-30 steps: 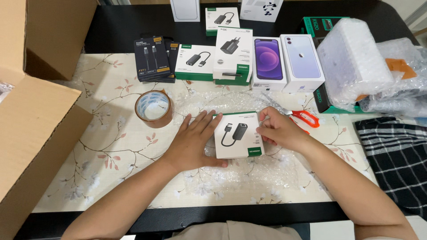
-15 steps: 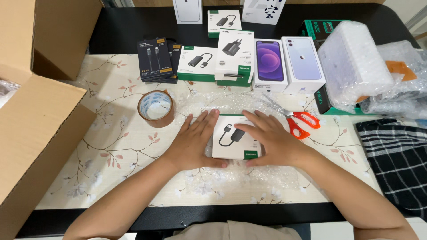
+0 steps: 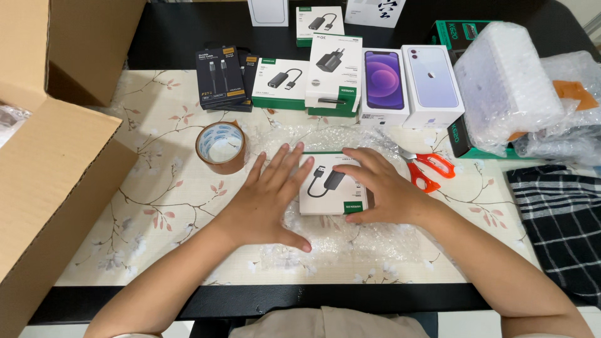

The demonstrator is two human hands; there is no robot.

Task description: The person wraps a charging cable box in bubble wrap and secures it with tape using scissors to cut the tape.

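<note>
Both hands are flat and spread, not clenched around anything. The left hand lies palm-down on the clear bubble wrap sheet, fingertips touching the left edge of the small white-and-green adapter box. The right hand rests open on top of that box's right half, so the box sits right between the two hands on the wrap. A roll of brown packing tape sits just left of the left hand, and red-handled scissors lie just right of the right hand on the floral tabletop.
</note>
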